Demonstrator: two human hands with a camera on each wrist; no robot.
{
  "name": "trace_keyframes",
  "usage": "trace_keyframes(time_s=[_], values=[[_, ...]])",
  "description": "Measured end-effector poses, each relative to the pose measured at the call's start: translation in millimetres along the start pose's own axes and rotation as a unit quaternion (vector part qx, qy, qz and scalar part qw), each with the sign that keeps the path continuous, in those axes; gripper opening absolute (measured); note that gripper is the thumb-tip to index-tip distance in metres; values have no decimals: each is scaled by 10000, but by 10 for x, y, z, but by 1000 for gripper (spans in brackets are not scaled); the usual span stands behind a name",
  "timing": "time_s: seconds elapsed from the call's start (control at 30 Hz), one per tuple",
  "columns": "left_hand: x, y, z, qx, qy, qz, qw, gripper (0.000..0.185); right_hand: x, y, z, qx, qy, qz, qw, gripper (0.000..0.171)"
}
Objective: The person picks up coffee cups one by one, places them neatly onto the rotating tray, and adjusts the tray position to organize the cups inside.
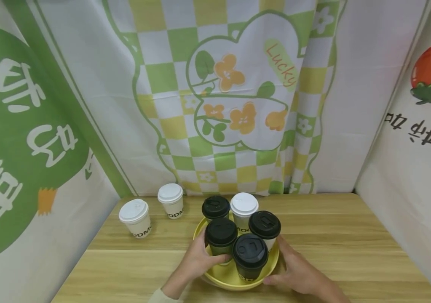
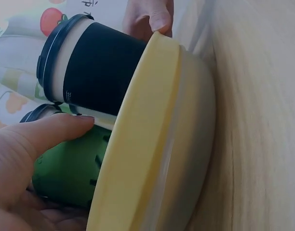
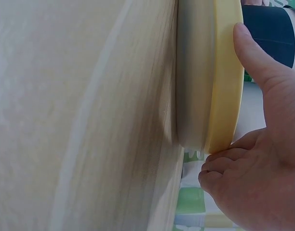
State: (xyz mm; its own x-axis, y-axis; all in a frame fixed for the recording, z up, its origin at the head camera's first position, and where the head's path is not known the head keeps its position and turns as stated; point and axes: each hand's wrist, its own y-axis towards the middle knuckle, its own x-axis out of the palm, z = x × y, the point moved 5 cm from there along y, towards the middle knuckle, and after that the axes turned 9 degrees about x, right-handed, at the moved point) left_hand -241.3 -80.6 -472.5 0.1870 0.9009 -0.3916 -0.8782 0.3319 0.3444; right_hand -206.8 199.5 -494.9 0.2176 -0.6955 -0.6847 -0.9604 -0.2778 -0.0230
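Observation:
A round yellow tray (image 1: 226, 275) on the table carries several lidded paper cups. My left hand (image 1: 200, 256) grips a green cup (image 1: 217, 249) with a black lid at the tray's left; in the left wrist view its thumb (image 2: 65, 126) lies across the cup's side. Beside it, at the front, stands a dark cup (image 1: 250, 252). My right hand (image 1: 295, 271) holds the tray's right rim, thumb (image 3: 253, 53) on the edge and fingers curled at the rim farther back. Behind are a black-lidded cup (image 1: 264, 224), a white-lidded cup (image 1: 244, 204) and another black lid (image 1: 216, 207).
Two white-lidded cups stand on the wooden table (image 1: 139, 263) left of the tray, one nearer (image 1: 135, 216) and one farther back (image 1: 171, 200). A checkered curtain (image 1: 234, 168) hangs at the table's back edge, with printed cloth walls on both sides.

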Motion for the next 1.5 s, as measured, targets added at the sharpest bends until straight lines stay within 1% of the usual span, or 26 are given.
trace_keyframes(time_s=[0.07, 0.17, 0.27, 0.4, 0.53, 0.83, 0.97, 1.07, 1.17, 1.27, 1.4, 1.5], values=[[-8, -2, 16, 43, 25, -71, 10000, 89, -5, 2, -2, 30, 4, 3, 10000, 139], [-10, 13, 21, 96, 210, -185, 9996, 86, -11, 6, 2, 74, 11, 3, 10000, 140], [5, 32, 6, 139, 453, -229, 9986, 83, -3, 6, -6, -68, -4, 92, 9999, 141], [39, 53, -16, 131, 751, -114, 9970, 80, 27, 8, -20, -314, -102, 300, 9990, 141], [86, 78, -14, 144, 927, -13, 9956, 77, 47, 9, -25, -370, -144, 348, 9986, 140], [178, 122, 17, 344, 1394, 155, 9895, 75, 65, -3, -23, -220, 43, 227, 9995, 139], [196, 126, 11, 324, 1507, 238, 9878, 75, 68, -9, -16, -87, 48, 184, 9998, 140], [195, 113, 15, 282, 1508, 218, 9879, 76, 71, -6, -2, 22, 100, 103, 9999, 141], [167, 79, 28, 158, 1381, 114, 9902, 76, 83, -9, 8, 107, 173, 0, 9998, 142], [99, 26, 64, -10, 1236, -33, 9923, 76, 97, -13, 7, 205, 255, -93, 9994, 142], [-52, -65, 130, -210, 1243, -128, 9919, 78, 114, -22, -17, 329, 354, -155, 9987, 140], [-211, -145, 164, -386, 1353, -22, 9901, 81, 129, -35, -49, 416, 396, -144, 9982, 141]])
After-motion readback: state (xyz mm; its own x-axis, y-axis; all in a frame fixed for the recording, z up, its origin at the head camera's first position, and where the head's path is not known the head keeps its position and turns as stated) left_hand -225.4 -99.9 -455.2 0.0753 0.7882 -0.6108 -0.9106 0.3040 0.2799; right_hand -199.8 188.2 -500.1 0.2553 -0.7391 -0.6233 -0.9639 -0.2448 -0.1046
